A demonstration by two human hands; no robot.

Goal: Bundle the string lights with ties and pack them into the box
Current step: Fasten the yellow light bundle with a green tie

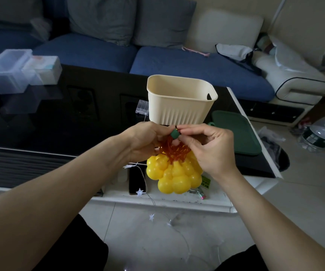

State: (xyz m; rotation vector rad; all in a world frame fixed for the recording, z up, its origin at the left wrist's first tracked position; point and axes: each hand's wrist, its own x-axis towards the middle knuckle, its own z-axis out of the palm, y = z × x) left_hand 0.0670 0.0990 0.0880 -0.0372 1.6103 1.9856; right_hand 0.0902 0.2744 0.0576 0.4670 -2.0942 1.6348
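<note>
At frame centre we see both hands meeting above the yellow ball lights (174, 173), which hang bunched just below the fingers. Left hand (142, 141) grips the gathered orange wires (174, 151); right hand (202, 145) pinches a green tie (175, 133) at the top of the wires. Cream box (181, 100) stands open just behind, on the black table (60, 118).

Both forearms come into view bare from the lower corners, no sleeves showing anywhere along them, no watch or bracelet at either wrist. The left hand (142, 141) and right hand (208, 149) wear no gloves and no rings. Down below, dark black trousers (75, 249) cover both knees.
</note>
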